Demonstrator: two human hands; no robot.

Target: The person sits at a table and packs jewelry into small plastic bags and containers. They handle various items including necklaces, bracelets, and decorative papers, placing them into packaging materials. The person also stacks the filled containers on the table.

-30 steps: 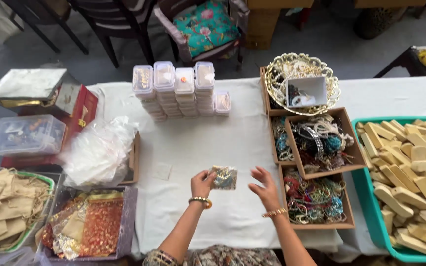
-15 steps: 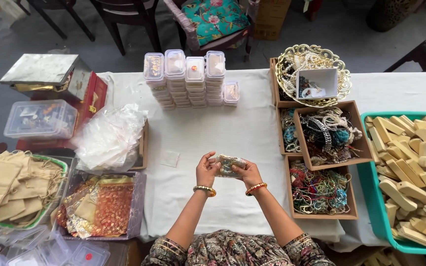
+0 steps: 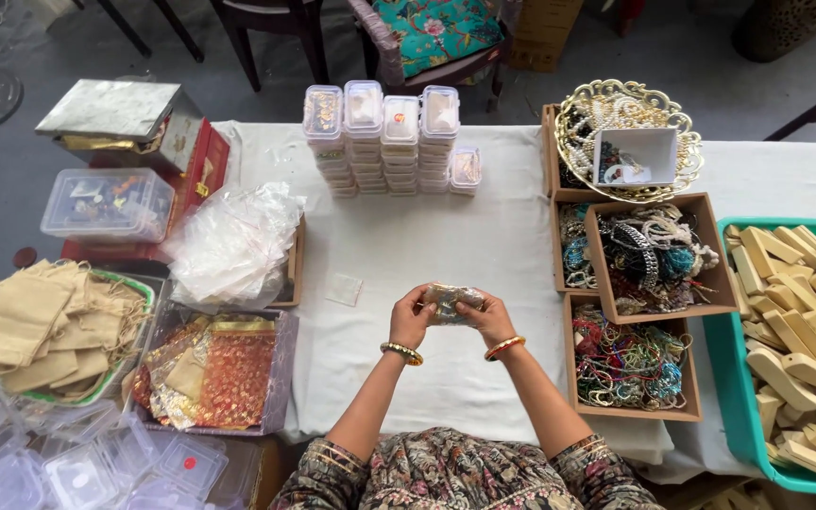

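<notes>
Since half a second ago your two hands have barely shifted: they stay together over the middle of the white-clothed desk, both closed on one small clear packet with something patterned inside. Your left hand pinches its left end, fingers curled narrow around it; your right hand grips the right end the same way. The packet is held just above the cloth, not resting on it. Each wrist carries one bangle.

One small square clear sachet lies flat on the cloth, near your left hand. Behind it stand four tall stacks of clear lidded boxes, with one short stack beside them on the right. To your right sit three open cardboard trays of mixed bead jewellery, and behind them one gold wire basket holding a white box. One teal crate of wooden pieces fills the right edge. On your left lie one heap of clear plastic bags, one tray of red and gold pouches and one green basket of beige cloth bags.
</notes>
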